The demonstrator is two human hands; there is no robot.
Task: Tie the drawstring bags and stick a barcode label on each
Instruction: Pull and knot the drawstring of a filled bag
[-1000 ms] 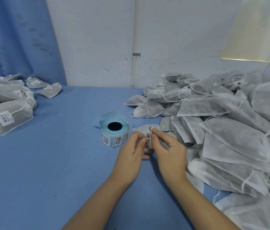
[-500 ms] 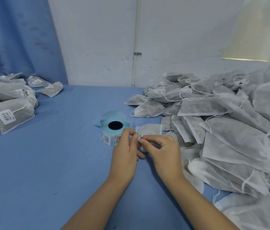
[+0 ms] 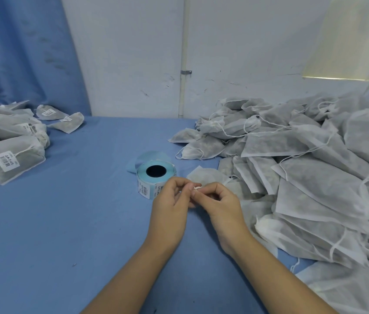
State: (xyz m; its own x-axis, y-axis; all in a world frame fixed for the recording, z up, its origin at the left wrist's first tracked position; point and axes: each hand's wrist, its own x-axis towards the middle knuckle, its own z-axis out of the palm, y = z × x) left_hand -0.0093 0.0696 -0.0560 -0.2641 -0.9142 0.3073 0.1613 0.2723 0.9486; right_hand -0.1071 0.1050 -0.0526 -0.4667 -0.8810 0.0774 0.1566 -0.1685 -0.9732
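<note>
A single wide-angle view from a camera worn on the person's head, facing forward and tilted down across a blue counter. The left hand and right hand sit close beneath the lens, low and central, with the forearms entering from the bottom edge. A white wall behind the counter fills the top.

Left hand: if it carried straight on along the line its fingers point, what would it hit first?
The left hand would almost at once meet the fingertips of the right hand, where both pinch the drawstring; beyond them, probably the small bag just behind, though depth is unclear.
</note>
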